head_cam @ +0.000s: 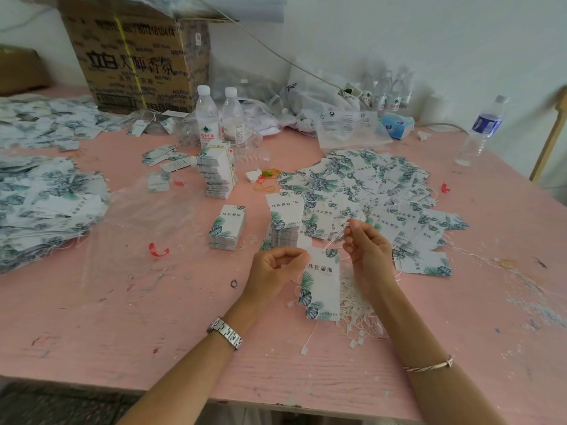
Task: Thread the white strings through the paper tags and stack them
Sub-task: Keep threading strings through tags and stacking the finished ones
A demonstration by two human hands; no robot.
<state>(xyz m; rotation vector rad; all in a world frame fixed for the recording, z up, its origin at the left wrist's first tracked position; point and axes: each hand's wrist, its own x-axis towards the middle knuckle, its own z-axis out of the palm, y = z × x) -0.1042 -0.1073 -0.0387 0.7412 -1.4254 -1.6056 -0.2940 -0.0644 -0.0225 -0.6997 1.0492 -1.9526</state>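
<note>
My left hand [276, 265] pinches the top left corner of a white paper tag [322, 286] printed with green leaves, which hangs upright above the pink table [138, 317]. My right hand [366, 246] pinches a white string [336, 236] that runs down to the tag's top. A pile of loose white strings [359, 308] lies on the table under the tag. Two neat stacks of tags [227, 227] [283, 225] stand just beyond my hands. A wide heap of strung tags [383, 197] spreads behind my right hand.
A taller tag stack [217, 173] and two water bottles [219, 118] stand mid-table. More tag heaps [46, 204] cover the left side. A cardboard box [135, 59] is at the back, another bottle [481, 130] at the right. Rubber bands [265, 179] and red scraps [158, 250] lie about.
</note>
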